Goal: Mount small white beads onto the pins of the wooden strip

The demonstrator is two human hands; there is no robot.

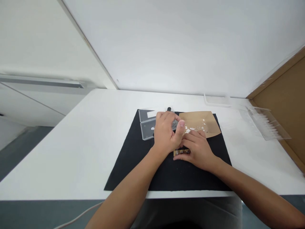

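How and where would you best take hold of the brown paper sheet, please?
I would pinch the right-hand edge of the brown paper sheet, coming from the right and keeping it level: that margin looks bare, while loose white pieces lie further left and the right hand covers part of the near edge.
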